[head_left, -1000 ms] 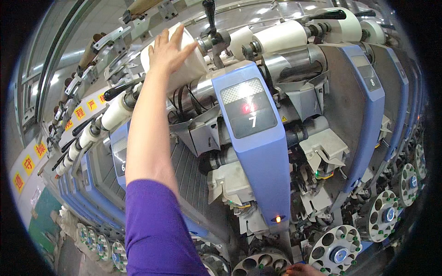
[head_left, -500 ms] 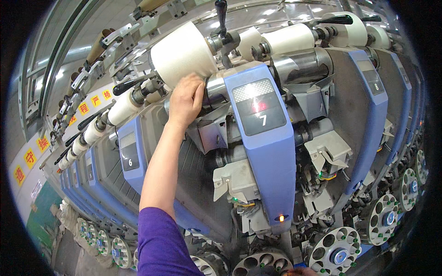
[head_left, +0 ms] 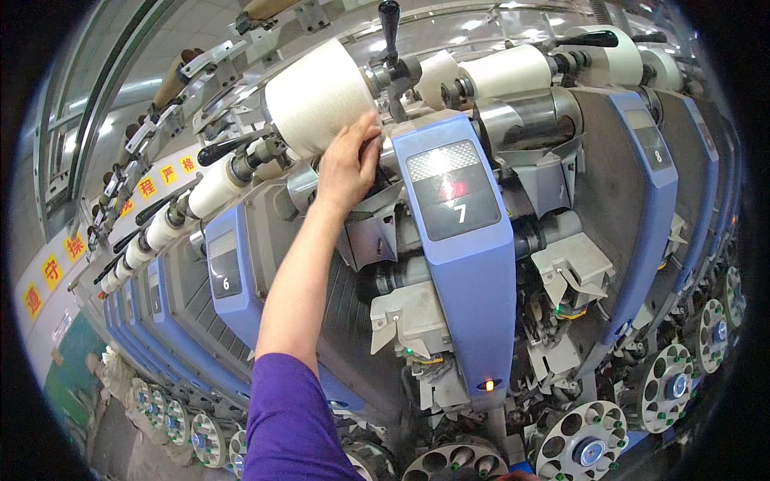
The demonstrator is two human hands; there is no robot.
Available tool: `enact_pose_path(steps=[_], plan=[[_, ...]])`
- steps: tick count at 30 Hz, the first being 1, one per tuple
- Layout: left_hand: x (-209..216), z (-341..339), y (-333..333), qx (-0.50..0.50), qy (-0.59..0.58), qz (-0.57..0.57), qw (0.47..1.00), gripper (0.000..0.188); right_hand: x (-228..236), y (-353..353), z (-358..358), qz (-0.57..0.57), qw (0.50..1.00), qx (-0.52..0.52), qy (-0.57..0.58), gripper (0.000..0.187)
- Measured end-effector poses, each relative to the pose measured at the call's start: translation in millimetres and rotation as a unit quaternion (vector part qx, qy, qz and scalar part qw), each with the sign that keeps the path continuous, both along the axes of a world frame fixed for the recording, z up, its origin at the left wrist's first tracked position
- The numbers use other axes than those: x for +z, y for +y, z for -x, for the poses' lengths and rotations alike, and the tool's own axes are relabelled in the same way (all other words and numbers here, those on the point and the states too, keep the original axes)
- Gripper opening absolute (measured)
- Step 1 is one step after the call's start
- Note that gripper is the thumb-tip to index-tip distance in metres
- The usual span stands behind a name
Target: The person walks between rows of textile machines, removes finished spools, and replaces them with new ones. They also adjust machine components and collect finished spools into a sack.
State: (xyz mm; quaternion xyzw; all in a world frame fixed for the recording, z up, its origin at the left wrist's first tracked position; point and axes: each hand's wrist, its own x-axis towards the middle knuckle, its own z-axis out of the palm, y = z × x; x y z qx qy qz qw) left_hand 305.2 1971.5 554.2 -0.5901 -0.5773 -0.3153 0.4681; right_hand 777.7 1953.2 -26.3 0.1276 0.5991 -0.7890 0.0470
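Note:
My left hand point(head_left: 347, 168) reaches up to the lower right edge of a large white yarn package point(head_left: 317, 92), its fingers against the yarn. Thumb and fingertips come close together there; whether a thread lies between them is too small to tell. The package sits in a cradle with a black-handled lever point(head_left: 389, 32) at its right end. Below it is a metal drum point(head_left: 303, 186), partly covered by my hand. Just right of my hand stands a blue winding unit housing point(head_left: 473, 297) with a dark display panel point(head_left: 453, 188) lit red. My right hand is not in view.
More winding units line both sides, including a blue housing point(head_left: 228, 264) on the left and white yarn packages point(head_left: 507, 70) on the right. Round bobbin magazines point(head_left: 589, 449) stand along the bottom. Metal guide brackets point(head_left: 409, 321) jut out beside the middle housing.
My left hand has moved right and slightly up along the lower side of the yarn package, uncovering more of the drum at its left.

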Motion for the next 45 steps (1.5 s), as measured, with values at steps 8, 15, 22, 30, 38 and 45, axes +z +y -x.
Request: enact_pose_path(steps=[8, 15, 22, 30, 38, 45], plan=[[26, 29, -5, 0.057, 0.069, -0.187, 0.978, 0.038, 56, 9, 3, -0.034, 0.997, 0.010, -0.062, 0.038], [59, 33, 15, 0.059, 0.034, -0.244, 0.968, 0.025, 36, 7, 7, 0.049, 0.997, -0.004, -0.066, 0.032], [51, 10, 28, 0.093, 0.043, -0.211, 0.972, 0.011, 37, 7, 6, 0.323, 0.936, -0.050, -0.129, 0.027], [-114, -96, -69, -0.362, -0.375, -0.125, 0.844, 0.005, 97, 12, 22, 0.084, 0.993, 0.001, -0.086, 0.025], [-228, -168, -185, -0.278, -0.752, 0.268, 0.534, 0.022, 172, 60, 102, -0.309, 0.938, -0.155, -0.036, 0.046], [-359, -238, -292, -0.197, -0.774, 0.439, 0.413, 0.016, 212, 80, 155, -0.544, 0.810, -0.219, -0.032, 0.043]])
